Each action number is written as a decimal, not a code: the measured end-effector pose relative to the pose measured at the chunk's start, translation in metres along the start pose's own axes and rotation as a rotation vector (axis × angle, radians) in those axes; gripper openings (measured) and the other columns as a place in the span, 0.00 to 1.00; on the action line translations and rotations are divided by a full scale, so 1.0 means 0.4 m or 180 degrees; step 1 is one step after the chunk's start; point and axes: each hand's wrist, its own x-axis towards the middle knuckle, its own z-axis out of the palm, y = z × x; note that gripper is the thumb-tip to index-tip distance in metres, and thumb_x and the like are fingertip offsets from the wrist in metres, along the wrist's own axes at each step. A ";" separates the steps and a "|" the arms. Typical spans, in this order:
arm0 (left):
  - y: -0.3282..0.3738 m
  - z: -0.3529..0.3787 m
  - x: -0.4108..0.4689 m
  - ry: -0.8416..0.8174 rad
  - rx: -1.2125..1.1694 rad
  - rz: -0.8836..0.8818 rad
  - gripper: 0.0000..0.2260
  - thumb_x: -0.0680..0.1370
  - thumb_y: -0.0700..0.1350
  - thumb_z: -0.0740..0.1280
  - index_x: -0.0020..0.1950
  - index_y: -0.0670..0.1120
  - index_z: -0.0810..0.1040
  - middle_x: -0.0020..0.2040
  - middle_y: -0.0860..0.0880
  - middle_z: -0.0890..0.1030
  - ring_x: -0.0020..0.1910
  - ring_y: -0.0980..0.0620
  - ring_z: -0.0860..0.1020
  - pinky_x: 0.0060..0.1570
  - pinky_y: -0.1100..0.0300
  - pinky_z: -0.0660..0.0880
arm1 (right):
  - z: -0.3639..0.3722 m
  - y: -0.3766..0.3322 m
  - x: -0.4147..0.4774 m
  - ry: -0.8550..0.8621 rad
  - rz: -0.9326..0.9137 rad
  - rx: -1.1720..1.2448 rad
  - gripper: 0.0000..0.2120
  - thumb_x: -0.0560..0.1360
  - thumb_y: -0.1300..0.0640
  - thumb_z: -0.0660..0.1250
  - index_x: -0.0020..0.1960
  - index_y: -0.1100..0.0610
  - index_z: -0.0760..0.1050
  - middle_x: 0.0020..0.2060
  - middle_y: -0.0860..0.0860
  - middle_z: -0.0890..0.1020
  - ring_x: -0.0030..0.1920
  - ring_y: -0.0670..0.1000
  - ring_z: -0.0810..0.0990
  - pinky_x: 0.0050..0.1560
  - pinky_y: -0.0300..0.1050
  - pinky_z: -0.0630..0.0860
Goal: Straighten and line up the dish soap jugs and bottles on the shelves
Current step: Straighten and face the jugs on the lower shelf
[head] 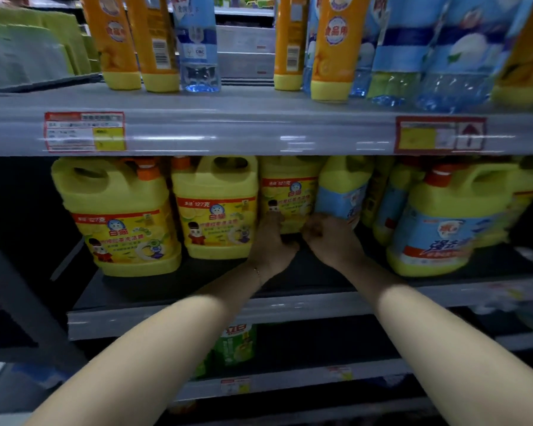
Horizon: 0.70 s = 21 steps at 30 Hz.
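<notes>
- On the middle shelf (197, 284), far left, a yellow jug (117, 216) stood nearest the front edge and turned slightly off square; a knock from the left forearm would probably have pushed it over the lip
- Beside it, a second yellow jug (217, 207) sat further back and just left of the left hand (271, 241); its orange cap was close under the shelf above, so any lift risked catching there
- At centre, the recessed yellow jug (286, 201) sat deep in the bay, well behind its neighbours; the left hand was pressed against its lower front with fingers extended, and the right hand (326, 233) was curled at its lower right corner, though whether either truly gripped it could not be told
- A low pull on a tall, heavy jug would likely have tipped its top backward instead of sliding it, and the dark bay hid what stood behind
- Just right, a blue-labelled jug (343, 192) leaned toward the centre one, touching or nearly so; dragging the centre jug forward could have toppled it
- Further right, the large blue-labelled jug (443, 222) stood forward at an angle, near the right forearm's path
- Above, orange bottles (330, 47) and clear blue bottles (197, 41) stood unevenly on the upper shelf (228, 130), some near the rim; a jolt might have shaken them loose
</notes>
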 end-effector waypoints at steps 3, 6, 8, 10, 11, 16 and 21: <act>0.058 0.062 0.058 -0.0324 -0.0194 -0.0095 0.27 0.70 0.43 0.77 0.65 0.42 0.70 0.61 0.45 0.76 0.59 0.48 0.74 0.60 0.55 0.73 | -0.065 0.050 -0.013 -0.0001 0.0012 -0.0526 0.08 0.76 0.56 0.61 0.45 0.58 0.76 0.44 0.56 0.81 0.48 0.57 0.79 0.41 0.46 0.74; 0.104 0.103 0.107 -0.0432 -0.0264 -0.0098 0.31 0.64 0.47 0.80 0.62 0.41 0.73 0.57 0.48 0.78 0.56 0.50 0.77 0.52 0.56 0.76 | -0.116 0.084 -0.017 0.0055 -0.0157 -0.1022 0.11 0.79 0.49 0.58 0.49 0.55 0.74 0.46 0.56 0.81 0.49 0.57 0.79 0.38 0.43 0.67; 0.118 0.135 0.127 -0.0379 -0.0412 -0.0206 0.39 0.57 0.53 0.79 0.64 0.42 0.72 0.59 0.48 0.79 0.56 0.49 0.78 0.52 0.54 0.77 | -0.143 0.107 -0.021 0.0150 -0.0296 -0.1125 0.12 0.79 0.49 0.57 0.52 0.55 0.74 0.46 0.56 0.81 0.49 0.58 0.79 0.38 0.43 0.67; 0.123 0.167 0.139 -0.0216 -0.0532 -0.0215 0.42 0.56 0.52 0.80 0.66 0.43 0.70 0.61 0.45 0.78 0.58 0.47 0.77 0.55 0.52 0.76 | -0.161 0.130 -0.026 0.0233 -0.0351 -0.1188 0.11 0.79 0.50 0.58 0.52 0.56 0.75 0.45 0.56 0.82 0.48 0.59 0.80 0.39 0.45 0.71; 0.124 0.179 0.144 -0.0113 -0.0509 -0.0193 0.42 0.56 0.53 0.80 0.66 0.43 0.70 0.61 0.45 0.78 0.58 0.46 0.77 0.55 0.50 0.77 | -0.169 0.139 -0.027 0.0253 -0.0371 -0.1210 0.11 0.78 0.50 0.58 0.52 0.56 0.75 0.45 0.56 0.82 0.48 0.59 0.80 0.40 0.46 0.72; 0.140 0.176 0.152 -0.0195 -0.0584 -0.0275 0.43 0.55 0.56 0.80 0.67 0.47 0.69 0.62 0.49 0.78 0.57 0.49 0.78 0.57 0.51 0.77 | -0.190 0.156 -0.033 0.0188 -0.0600 -0.1336 0.12 0.77 0.51 0.59 0.55 0.55 0.76 0.47 0.54 0.82 0.49 0.59 0.80 0.42 0.46 0.75; 0.158 0.148 0.148 -0.0922 -0.0591 0.0058 0.28 0.71 0.35 0.74 0.67 0.47 0.68 0.60 0.51 0.75 0.57 0.54 0.75 0.42 0.75 0.73 | -0.199 0.145 -0.042 0.0255 -0.0837 -0.1365 0.12 0.77 0.51 0.59 0.54 0.55 0.76 0.48 0.54 0.81 0.48 0.57 0.80 0.42 0.46 0.75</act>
